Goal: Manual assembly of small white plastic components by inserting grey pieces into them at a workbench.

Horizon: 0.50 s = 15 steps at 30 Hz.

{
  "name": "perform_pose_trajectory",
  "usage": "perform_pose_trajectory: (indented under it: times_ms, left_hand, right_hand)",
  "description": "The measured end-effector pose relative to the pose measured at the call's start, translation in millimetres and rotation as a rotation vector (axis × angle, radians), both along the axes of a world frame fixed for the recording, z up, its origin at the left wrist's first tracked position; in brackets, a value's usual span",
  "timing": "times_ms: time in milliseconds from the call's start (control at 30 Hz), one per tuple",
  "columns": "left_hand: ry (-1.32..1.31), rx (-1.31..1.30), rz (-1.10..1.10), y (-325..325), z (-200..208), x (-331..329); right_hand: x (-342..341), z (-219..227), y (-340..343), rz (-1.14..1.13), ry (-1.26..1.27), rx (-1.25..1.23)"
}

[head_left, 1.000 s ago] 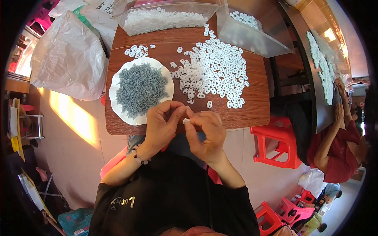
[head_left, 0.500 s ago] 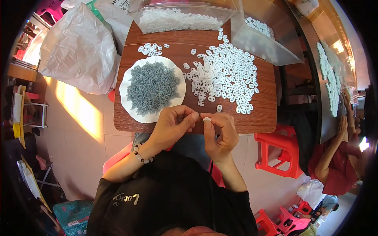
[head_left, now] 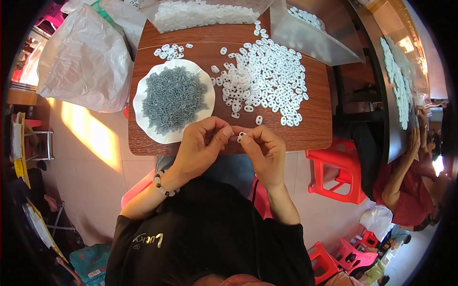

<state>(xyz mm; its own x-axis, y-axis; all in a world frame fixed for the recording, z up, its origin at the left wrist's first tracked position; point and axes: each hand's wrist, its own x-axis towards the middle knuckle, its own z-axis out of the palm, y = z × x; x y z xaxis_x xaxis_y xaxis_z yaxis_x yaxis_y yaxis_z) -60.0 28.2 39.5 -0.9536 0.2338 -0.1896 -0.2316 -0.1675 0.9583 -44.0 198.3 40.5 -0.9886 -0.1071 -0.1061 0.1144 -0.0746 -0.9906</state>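
Over the near edge of the table, both hands are close together. Between the thumb and index finger of my right hand [head_left: 267,155] is a small white two-hole plastic piece [head_left: 242,137], with its holes showing. My left hand [head_left: 200,148] is pinched just to the left of that piece; whatever its fingertips hold is too small to make out. Just beyond this hand, a white wavy-rimmed plate [head_left: 139,106] bears a heap of tiny grey spring-like pieces [head_left: 174,100]. A large spread of the same white two-hole pieces [head_left: 272,76] lies to the plate's right.
A small group of white pieces [head_left: 169,51] lies beyond the plate. Clear plastic bins [head_left: 317,45] with more pieces stand along the far edge. A pale sack [head_left: 86,62] is at left; a red stool [head_left: 336,171] is at right, near a person in a red shirt [head_left: 405,190].
The white piece in my right hand has turned, so its holes now show. The whole view has shifted slightly, with the table appearing further left and up. Both hands remain close together.
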Motion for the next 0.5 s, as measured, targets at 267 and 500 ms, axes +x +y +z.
perform_pose_trajectory:
  times_ms: [267, 500]
  left_hand:
    - [0.014, -0.082, -0.049, -2.6, 0.7, 0.4]
    - [0.043, -0.119, -0.019, -0.6, -2.4, 0.8]
  right_hand:
    - [-0.8, 4.2, -3.2, 0.019, 0.071, 0.137]
    - [-1.8, 4.4, -5.2, 0.002, 0.029, 0.102]
